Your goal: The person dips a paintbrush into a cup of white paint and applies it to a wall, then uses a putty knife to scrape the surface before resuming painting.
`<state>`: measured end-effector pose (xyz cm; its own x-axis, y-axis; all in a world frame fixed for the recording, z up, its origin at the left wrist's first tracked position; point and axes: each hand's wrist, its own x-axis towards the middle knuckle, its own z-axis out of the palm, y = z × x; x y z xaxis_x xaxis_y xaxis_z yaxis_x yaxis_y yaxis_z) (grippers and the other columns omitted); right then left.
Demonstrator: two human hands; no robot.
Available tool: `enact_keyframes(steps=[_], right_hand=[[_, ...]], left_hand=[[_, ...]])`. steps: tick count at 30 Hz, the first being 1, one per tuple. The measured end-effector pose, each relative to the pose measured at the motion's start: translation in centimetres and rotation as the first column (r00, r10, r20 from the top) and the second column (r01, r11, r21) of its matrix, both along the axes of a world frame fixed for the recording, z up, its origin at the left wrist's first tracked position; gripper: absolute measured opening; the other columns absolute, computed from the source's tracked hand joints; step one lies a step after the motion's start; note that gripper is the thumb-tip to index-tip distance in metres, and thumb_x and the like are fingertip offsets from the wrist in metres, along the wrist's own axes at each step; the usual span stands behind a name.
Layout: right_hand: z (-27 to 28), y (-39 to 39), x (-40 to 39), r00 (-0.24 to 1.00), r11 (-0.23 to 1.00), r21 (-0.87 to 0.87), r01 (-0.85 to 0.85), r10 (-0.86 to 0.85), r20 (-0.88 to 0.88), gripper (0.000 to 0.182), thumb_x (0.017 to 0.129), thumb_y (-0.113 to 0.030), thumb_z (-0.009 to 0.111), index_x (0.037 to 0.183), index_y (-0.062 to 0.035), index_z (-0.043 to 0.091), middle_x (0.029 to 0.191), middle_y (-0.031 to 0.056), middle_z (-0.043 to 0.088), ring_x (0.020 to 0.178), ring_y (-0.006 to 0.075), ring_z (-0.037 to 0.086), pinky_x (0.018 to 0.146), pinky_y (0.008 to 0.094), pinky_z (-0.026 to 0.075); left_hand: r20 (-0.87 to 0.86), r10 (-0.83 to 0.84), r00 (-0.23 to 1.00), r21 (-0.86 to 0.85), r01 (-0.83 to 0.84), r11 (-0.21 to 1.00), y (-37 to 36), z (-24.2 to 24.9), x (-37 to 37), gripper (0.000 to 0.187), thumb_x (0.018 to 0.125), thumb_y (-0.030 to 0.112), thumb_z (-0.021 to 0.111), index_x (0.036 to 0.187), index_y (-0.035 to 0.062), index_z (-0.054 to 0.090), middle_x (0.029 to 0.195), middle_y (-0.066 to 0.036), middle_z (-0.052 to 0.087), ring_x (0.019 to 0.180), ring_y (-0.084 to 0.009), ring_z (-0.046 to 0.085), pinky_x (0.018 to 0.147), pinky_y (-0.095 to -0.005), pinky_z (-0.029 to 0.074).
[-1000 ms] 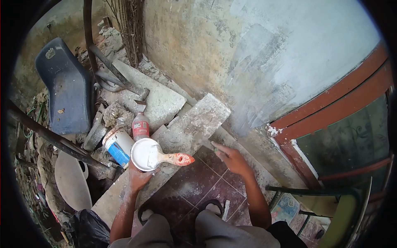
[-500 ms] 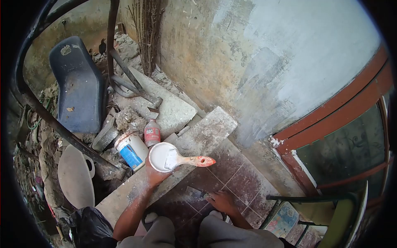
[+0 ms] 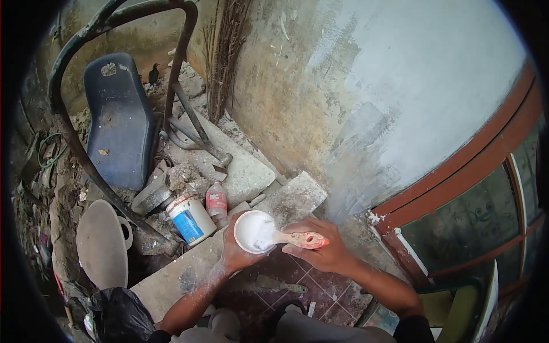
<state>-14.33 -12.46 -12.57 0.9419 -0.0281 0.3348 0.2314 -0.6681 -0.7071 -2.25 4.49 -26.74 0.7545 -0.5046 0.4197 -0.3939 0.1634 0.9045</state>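
My left hand (image 3: 238,255) is wrapped round a small tub of white paint (image 3: 252,230), its mouth facing up. A paintbrush (image 3: 303,239) lies across the rim, with its bristle end in the paint and its red-spotted handle pointing right. My right hand (image 3: 326,243) grips that handle, thumb below and fingers above. On the tiled floor beneath, a scraper (image 3: 280,284) with a pale green handle lies flat, touched by neither hand. To the left of the tub are a white bucket with a blue label (image 3: 191,219) and a red-labelled plastic bottle (image 3: 217,201).
A dusty ledge (image 3: 294,197) runs below the hands, toward a partly whitened wall (image 3: 394,97). At the left are a dark plastic seat (image 3: 117,131), a bent metal frame (image 3: 63,114), rubble and a black bag (image 3: 121,313). A brown-framed window (image 3: 469,211) stands right.
My right hand has left the scraper on the floor and risen to the brush handle. My left hand has shifted the tub a little right in the picture. The view has tilted slightly.
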Motion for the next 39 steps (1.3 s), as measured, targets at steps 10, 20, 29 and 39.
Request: enact_keyframes(steps=[10, 20, 29, 39], right_hand=[[2.1, 0.5, 3.3, 0.999, 0.998, 0.055, -0.041, 0.042, -0.011, 0.021, 0.087, -0.013, 0.077, 0.1, 0.002, 0.07, 0.087, 0.0094, 0.073, 0.076, 0.0117, 0.068, 0.07, 0.0274, 0.053], [-1.7, 0.2, 3.7, 0.987, 0.976, 0.198, 0.093, -0.116, 0.107, 0.011, 0.088, -0.005, 0.071, 0.089, 0.0045, 0.067, 0.082, 0.0059, 0.067, 0.064, 0.0069, 0.058, 0.059, 0.0248, 0.047], [-5.0, -1.3, 2.4, 0.944, 0.736, 0.595, 0.322, -0.205, -0.258, 0.009, 0.092, -0.002, 0.06, 0.099, 0.0029, 0.064, 0.081, 0.0076, 0.067, 0.067, 0.0104, 0.062, 0.061, 0.0265, 0.051], [-1.7, -2.9, 1.3, 0.95, 0.791, 0.53, 0.307, -0.286, -0.125, 0.012, 0.093, -0.004, 0.06, 0.099, 0.0055, 0.064, 0.084, 0.01, 0.067, 0.073, 0.0129, 0.063, 0.068, 0.0271, 0.052]], left_hand=[[-0.072, 0.043, 0.996, 0.003, -0.042, 0.999, 2.1, -3.6, 0.8, 0.083, 0.06, 0.027, 0.095, 0.129, 0.0022, 0.056, 0.122, -0.015, 0.063, 0.113, -0.0272, 0.065, 0.097, -0.04, 0.052], [-0.062, 0.019, 0.998, 0.066, -0.015, 0.998, 3.0, -5.5, 0.1, 0.087, 0.062, 0.031, 0.096, 0.132, 0.0025, 0.055, 0.126, -0.016, 0.062, 0.117, -0.0295, 0.063, 0.102, -0.0425, 0.049], [-0.101, 0.015, 0.995, 0.168, 0.003, 0.986, 3.4, -4.7, 0.0, 0.078, 0.069, 0.031, 0.092, 0.133, 0.0045, 0.055, 0.128, -0.016, 0.061, 0.119, -0.03, 0.061, 0.104, -0.0418, 0.048], [-0.124, 0.03, 0.992, 0.244, 0.001, 0.97, 3.6, -4.6, -0.3, 0.075, 0.073, 0.032, 0.09, 0.133, 0.005, 0.055, 0.129, -0.016, 0.06, 0.122, -0.03, 0.059, 0.104, -0.0412, 0.048]])
